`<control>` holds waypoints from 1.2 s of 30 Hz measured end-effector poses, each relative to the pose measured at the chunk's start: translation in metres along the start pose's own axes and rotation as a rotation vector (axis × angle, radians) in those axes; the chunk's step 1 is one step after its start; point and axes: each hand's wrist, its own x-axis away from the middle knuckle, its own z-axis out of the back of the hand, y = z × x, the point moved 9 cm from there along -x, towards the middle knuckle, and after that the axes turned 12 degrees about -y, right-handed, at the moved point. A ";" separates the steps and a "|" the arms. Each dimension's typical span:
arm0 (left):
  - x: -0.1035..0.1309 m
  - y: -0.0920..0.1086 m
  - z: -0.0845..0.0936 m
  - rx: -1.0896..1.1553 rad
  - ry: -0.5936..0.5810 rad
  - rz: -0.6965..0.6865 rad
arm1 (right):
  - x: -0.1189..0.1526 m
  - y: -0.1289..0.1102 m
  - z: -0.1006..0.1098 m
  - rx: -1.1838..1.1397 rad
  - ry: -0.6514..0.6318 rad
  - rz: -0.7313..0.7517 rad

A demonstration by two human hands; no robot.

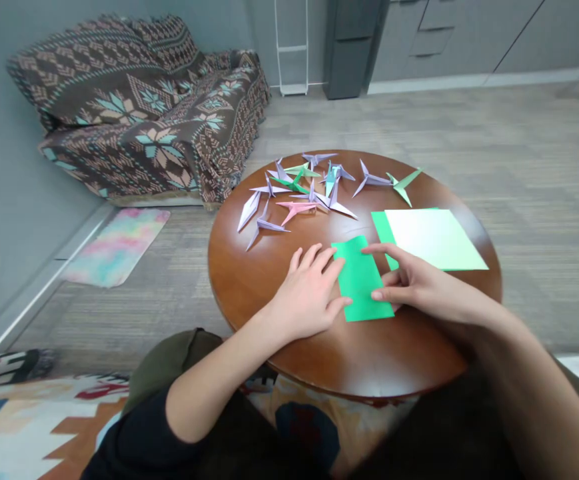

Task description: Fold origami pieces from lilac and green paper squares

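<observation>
A green sheet of paper (362, 280), folded into a narrow rectangle, lies on the round wooden table (239, 293) in front of me. My left hand (312, 293) rests flat with its fingers spread, fingertips and thumb at the paper's left edge. On the other side, my right hand (404, 283) holds the right edge, its thumb and index finger on the paper. Its remaining fingers are partly hidden at the edge. To the right lies a stack of paper, a pale green sheet (434, 240) over a green sheet (382, 227).
Several folded paper cranes stand at the table's back left, among them a pink crane (296, 208), a green crane (294, 181) and a light green crane (404, 185). Beyond are a patterned covered sofa (169, 127), a pastel mat (119, 243) and a white rack (292, 50).
</observation>
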 end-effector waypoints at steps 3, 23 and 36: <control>0.000 0.000 0.000 -0.001 0.003 -0.002 | 0.001 -0.001 0.000 0.006 0.003 -0.004; 0.000 0.001 0.001 0.007 0.000 0.012 | 0.007 -0.008 0.005 0.424 0.102 0.006; -0.001 0.001 0.000 -0.010 -0.009 0.008 | -0.010 -0.021 0.000 1.147 0.290 0.223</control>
